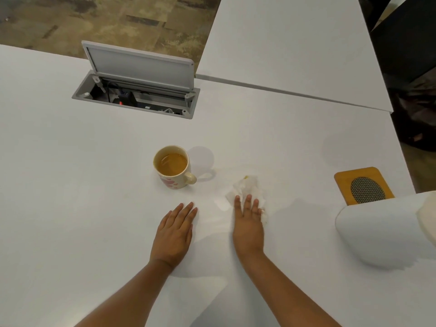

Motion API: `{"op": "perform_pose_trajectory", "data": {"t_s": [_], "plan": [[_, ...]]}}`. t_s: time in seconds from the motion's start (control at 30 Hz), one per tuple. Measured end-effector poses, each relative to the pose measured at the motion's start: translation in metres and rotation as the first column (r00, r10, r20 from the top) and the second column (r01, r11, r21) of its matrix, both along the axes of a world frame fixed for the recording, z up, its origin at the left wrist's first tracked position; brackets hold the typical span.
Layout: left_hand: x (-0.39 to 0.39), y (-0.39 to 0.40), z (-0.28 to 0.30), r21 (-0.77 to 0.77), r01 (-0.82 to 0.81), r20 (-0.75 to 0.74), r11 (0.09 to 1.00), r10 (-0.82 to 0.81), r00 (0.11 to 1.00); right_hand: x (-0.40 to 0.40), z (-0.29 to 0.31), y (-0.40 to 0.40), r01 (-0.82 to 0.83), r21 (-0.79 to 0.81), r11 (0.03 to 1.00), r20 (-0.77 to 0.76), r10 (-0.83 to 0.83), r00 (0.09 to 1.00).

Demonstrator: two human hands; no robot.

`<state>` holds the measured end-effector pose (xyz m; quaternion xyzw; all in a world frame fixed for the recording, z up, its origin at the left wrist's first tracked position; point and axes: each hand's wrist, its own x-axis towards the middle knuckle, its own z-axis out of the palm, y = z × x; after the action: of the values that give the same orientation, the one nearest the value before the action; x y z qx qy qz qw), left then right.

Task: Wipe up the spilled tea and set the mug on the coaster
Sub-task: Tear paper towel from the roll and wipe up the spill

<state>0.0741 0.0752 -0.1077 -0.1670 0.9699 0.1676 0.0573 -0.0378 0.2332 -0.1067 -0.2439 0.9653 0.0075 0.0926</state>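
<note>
A cream mug (174, 167) with pink hearts stands upright on the white table (70, 185), holding tea, its handle turned to the right. To its right lies a crumpled white paper tissue (247, 188) with a small yellow stain at its far edge. My right hand (249, 224) presses flat on the near part of the tissue, fingers spread over it. My left hand (175, 232) rests flat and empty on the table below the mug, a hand's length from it. A wooden coaster (342, 182) with a mesh oval sits at the far right, partly hidden.
An open cable box (136, 95) with its lid raised and plugs inside is sunk into the table behind the mug. A white paper roll (377, 232) lies at the right edge, covering the coaster's near corner. A second table abuts at the back right.
</note>
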Motion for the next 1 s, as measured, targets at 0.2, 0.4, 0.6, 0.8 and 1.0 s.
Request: {"op": "perform_pose_trajectory", "data": {"t_s": [0.2, 0.4, 0.6, 0.8, 1.0], "plan": [[0.000, -0.001, -0.003, -0.030, 0.026, 0.007, 0.999, -0.026, 1.000, 0.039, -0.003, -0.022, -0.154, -0.114, 0.981, 0.087, 0.165, 0.982], [0.001, -0.001, -0.002, -0.029, 0.020, 0.007, 0.999, -0.020, 1.000, 0.030, -0.001, -0.008, -0.225, -0.261, 0.939, 0.031, 0.241, 0.970], [0.000, 0.002, -0.005, -0.049, -0.004, -0.005, 0.999, 0.003, 1.000, 0.007, -0.004, -0.013, -0.263, -0.245, 0.933, 0.022, 0.276, 0.961], [-0.001, 0.001, -0.001, -0.043, 0.013, 0.007, 0.999, -0.013, 1.000, 0.004, -0.016, -0.018, -0.278, -0.169, 0.946, 0.053, 0.290, 0.956], [-0.001, 0.001, 0.000, -0.021, 0.021, -0.003, 1.000, -0.021, 1.000, -0.002, -0.014, -0.024, -0.274, -0.196, 0.941, 0.059, 0.291, 0.955]]}}
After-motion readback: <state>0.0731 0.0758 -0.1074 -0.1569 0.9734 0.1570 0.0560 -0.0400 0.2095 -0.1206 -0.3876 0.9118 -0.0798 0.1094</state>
